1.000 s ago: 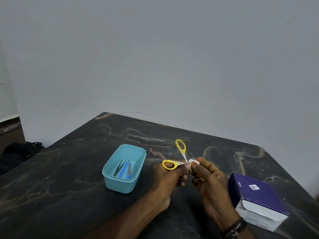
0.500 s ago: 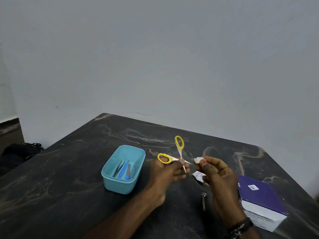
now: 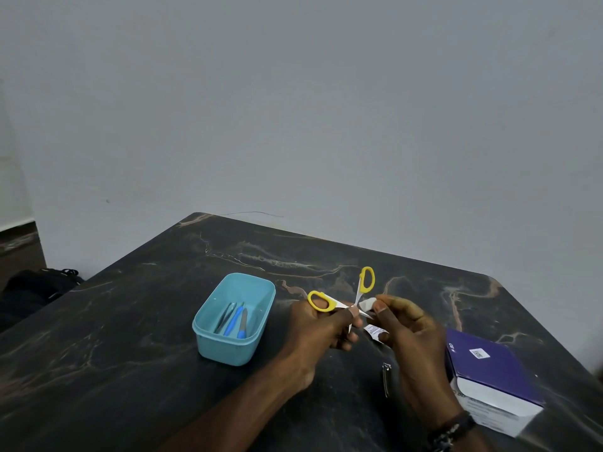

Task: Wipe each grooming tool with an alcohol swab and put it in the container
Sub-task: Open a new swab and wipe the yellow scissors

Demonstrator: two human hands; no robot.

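Small scissors with yellow handles (image 3: pixel 366 279) are spread wide over the dark table, and my left hand (image 3: pixel 321 332) pinches them at the pivot. My right hand (image 3: pixel 403 324) pinches a white alcohol swab (image 3: pixel 367 303) just right of the blades, and a torn swab wrapper (image 3: pixel 374 331) sits under its lower fingers. The teal container (image 3: pixel 235 349) stands left of my hands and holds tweezers and blue-handled tools (image 3: pixel 235 321). A metal nail clipper (image 3: pixel 387 380) lies on the table between my forearms.
A purple and white swab box (image 3: pixel 489 380) stands at the right near the table's edge. The dark marble table (image 3: pixel 114 337) ends at a grey wall behind. A black bag (image 3: pixel 36 285) lies on the floor at far left.
My right hand drew the swab off the blade and apart from the scissors, then brought it back close to them. The scissors turned slightly in my left hand.
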